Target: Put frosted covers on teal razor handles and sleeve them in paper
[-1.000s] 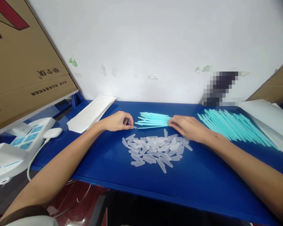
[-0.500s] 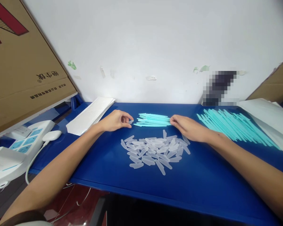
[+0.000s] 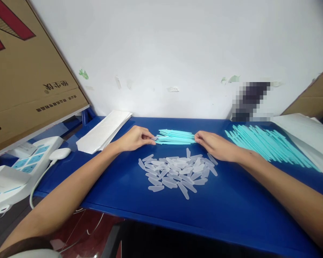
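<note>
Between my hands a small pile of thin teal eyebrow razors point(image 3: 176, 134) lies crosswise on the blue table. My right hand point(image 3: 208, 142) is closed in a pinch on the right end of one razor at the pile's edge. With thumb and fingertips my left hand point(image 3: 138, 138) pinches a small translucent blade cap point(image 3: 155, 138), held at the left tip of a razor. Whether the cap is over the tip I cannot tell. Just in front of both hands spreads a heap of loose translucent blade caps point(image 3: 174, 172).
More teal razors point(image 3: 269, 147) lie in a large row at the right, beside white sheets point(image 3: 309, 132). White flat packets point(image 3: 103, 132) are at the back left. A power strip point(image 3: 34, 161) with a white plug and cable stands left, below a cardboard box point(image 3: 29, 71).
My left hand has moved slightly right, bringing the cap from beside the pile to a razor's left tip. My right hand stays nearly where it was, still pinching.
</note>
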Action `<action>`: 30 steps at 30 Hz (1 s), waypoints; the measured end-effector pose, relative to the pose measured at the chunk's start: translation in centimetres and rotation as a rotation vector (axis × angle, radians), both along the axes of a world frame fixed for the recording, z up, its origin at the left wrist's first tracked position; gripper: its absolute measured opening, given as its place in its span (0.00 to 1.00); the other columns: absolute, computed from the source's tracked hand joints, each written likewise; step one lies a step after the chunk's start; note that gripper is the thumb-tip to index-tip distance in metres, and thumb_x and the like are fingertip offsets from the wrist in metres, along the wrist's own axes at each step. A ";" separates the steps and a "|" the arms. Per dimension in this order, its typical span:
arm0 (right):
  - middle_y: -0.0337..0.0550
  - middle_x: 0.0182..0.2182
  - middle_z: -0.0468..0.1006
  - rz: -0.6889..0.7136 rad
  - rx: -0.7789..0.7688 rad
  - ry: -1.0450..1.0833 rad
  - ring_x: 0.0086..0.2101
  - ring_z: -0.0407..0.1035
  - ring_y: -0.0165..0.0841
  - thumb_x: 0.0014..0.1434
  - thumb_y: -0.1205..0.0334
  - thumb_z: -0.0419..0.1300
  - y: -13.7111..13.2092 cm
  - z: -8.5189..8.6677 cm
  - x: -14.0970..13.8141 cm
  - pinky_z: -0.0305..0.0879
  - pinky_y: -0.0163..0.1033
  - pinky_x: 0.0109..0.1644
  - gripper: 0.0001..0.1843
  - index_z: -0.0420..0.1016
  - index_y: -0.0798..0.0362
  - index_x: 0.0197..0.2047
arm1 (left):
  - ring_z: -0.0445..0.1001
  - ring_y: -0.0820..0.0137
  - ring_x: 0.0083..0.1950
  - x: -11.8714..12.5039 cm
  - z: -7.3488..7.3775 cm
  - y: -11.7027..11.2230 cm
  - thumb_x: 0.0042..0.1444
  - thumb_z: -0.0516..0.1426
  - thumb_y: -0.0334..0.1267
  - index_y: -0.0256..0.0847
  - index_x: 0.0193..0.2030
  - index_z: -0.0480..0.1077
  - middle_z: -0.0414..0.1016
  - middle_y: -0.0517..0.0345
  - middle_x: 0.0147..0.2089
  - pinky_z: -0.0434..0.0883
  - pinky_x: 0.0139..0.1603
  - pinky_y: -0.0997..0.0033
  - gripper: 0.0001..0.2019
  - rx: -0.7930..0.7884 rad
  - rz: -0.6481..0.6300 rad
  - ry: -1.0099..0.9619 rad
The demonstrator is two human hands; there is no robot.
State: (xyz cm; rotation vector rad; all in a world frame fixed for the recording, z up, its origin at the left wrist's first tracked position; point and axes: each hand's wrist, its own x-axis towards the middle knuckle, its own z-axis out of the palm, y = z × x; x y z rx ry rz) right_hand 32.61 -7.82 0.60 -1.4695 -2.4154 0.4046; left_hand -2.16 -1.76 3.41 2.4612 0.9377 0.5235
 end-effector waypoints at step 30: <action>0.47 0.37 0.83 -0.001 0.091 0.337 0.34 0.74 0.36 0.63 0.51 0.60 -1.7 2.2 -2.9 0.71 0.45 0.39 0.14 0.83 0.51 0.38 | 0.70 0.71 0.33 1.5 0.0 -1.3 0.62 0.62 0.45 0.40 0.39 0.82 0.76 0.55 0.34 0.65 0.34 0.69 0.11 0.158 -0.006 -0.135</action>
